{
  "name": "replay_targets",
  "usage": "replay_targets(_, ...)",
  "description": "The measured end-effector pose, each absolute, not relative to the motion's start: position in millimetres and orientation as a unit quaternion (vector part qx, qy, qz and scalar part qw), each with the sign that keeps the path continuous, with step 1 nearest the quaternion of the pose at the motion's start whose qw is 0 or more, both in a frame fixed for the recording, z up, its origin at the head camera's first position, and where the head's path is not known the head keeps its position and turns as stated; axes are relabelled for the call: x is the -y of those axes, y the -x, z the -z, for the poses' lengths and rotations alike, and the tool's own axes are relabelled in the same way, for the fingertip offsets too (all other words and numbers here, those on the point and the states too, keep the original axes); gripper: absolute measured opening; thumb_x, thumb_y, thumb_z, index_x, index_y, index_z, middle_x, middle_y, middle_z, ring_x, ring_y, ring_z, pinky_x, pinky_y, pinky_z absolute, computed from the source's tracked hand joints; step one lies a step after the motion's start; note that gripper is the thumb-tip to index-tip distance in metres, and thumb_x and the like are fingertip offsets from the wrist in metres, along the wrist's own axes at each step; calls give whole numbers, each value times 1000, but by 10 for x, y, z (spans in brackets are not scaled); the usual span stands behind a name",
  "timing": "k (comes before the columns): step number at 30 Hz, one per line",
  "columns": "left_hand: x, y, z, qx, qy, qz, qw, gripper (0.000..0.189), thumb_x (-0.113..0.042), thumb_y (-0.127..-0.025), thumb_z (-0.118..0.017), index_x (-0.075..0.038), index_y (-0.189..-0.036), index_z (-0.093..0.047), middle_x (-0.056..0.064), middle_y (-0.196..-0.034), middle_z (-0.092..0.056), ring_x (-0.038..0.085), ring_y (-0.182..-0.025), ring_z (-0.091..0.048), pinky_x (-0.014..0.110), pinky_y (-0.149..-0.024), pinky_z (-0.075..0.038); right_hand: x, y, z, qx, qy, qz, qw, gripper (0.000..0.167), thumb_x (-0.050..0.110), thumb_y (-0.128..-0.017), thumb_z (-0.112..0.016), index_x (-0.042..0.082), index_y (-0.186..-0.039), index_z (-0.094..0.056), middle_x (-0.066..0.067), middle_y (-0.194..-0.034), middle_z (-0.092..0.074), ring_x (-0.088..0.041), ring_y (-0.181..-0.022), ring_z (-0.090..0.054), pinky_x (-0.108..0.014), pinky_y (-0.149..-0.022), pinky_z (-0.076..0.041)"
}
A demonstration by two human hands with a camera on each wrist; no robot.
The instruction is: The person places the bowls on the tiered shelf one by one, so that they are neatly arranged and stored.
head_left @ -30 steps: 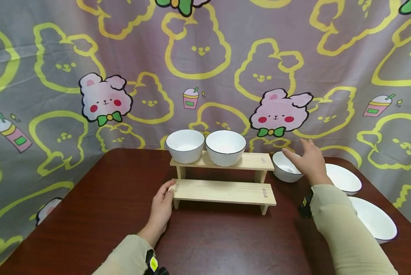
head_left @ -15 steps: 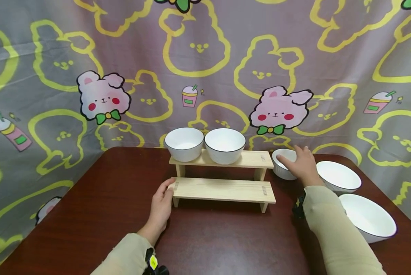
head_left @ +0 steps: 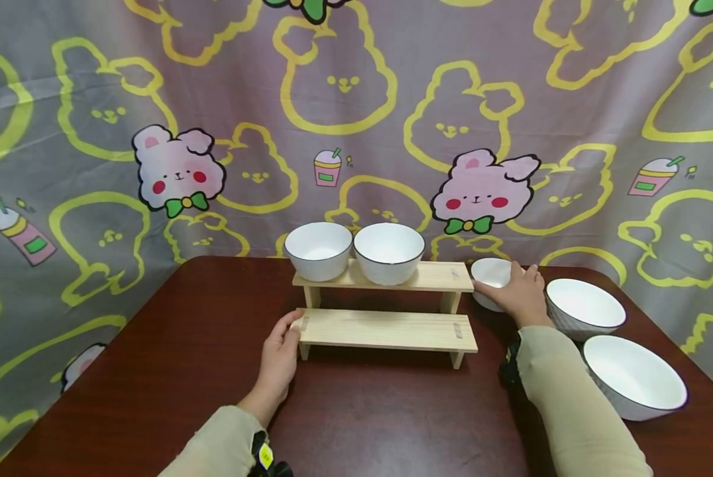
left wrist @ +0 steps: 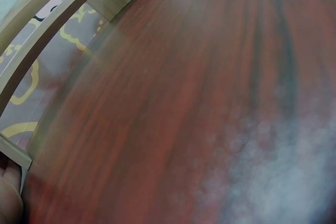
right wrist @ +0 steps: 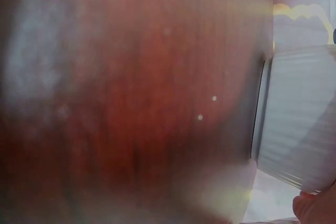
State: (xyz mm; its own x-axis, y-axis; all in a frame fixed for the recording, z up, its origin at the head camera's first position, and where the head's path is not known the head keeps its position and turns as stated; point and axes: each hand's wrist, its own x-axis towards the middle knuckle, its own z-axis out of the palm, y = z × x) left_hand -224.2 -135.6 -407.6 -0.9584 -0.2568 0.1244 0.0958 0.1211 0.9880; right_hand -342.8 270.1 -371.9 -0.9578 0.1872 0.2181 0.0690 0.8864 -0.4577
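Right hand [head_left: 519, 295] is stretched forward over the desk [head_left: 362, 411], forearm angled in from the lower right, thumb and fingers spread wide about the near right side of the small white bowl [head_left: 490, 273]; whether a firm hold is made cannot be told. Lower wooden shelf [head_left: 383, 328] is gripped at its left end by the left hand [head_left: 279, 358], forearm slanted up from below. The small white bowl is stood upright on the desk, just beside the right end of the upper shelf [head_left: 440, 275], dark-rimmed, finely ribbed outside, partly covered by fingers.
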Motion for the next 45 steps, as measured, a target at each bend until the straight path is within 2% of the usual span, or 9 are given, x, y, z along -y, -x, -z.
replay_targets(6, 1363, 2233, 4091, 739, -56, 658, 134, 35, -12, -98, -39, -11, -130, -52, 6, -140, -43, 21, -123, -38, 39, -100, -30, -2683, 3442, 3704, 968, 60, -211, 122, 106, 60, -72, -63, -14, -137, -24, -42, -126, -27, -58, -112, -28, -65, -87, -33)
replay_targets(12, 1365, 2236, 4089, 741, -53, 656, 138, 34, -12, -98, -39, -11, -130, -52, 6, -140, -43, 21, -122, -38, 39, -100, -30, -2658, 3413, 3701, 968, 69, -198, 135, 101, 57, -72, -63, -18, -131, -30, -40, -115, -34, -55, -104, -33, -63, -82, -35)
replay_targets(19, 1361, 2242, 4078, 738, -53, 659, 138, 34, -12, -98, -39, -10, -129, -52, 7, -141, -42, 23, -126, -37, 41, -103, -28, -2652, 3396, 3699, 965, 73, -199, 152, 98, 55, -71, -63, -21, -126, -34, -40, -111, -36, -54, -102, -35, -60, -80, -38)
replay_targets(27, 1356, 2252, 4091, 739, -52, 657, 139, 34, -10, -97, -39, -10, -129, -52, 8, -140, -43, 22, -125, -38, 41, -102, -29, -2661, 3397, 3650, 967, 66, -179, 170, 102, 60, -71, -61, -23, -124, -36, -41, -109, -39, -52, -101, -36, -59, -81, -36)
replay_targets(32, 1359, 2261, 4089, 740, -49, 656, 144, 34, -10, -97, -39, -9, -129, -52, 8, -140, -43, 23, -125, -38, 41, -102, -30, -2664, 3384, 3555, 966, 65, -181, 174, 106, 66, -71, -59, -22, -126, -36, -41, -110, -41, -53, -101, -37, -59, -81, -38)
replay_targets(45, 1369, 2252, 4095, 742, -49, 654, 141, 34, -11, -98, -39, -10, -129, -52, 8, -141, -43, 22, -125, -38, 41, -100, -30, -2709, 3342, 3265, 961, 58, -185, 196, 105, 68, -71, -58, -22, -121, -40, -36, -105, -42, -50, -101, -36, -57, -77, -37)
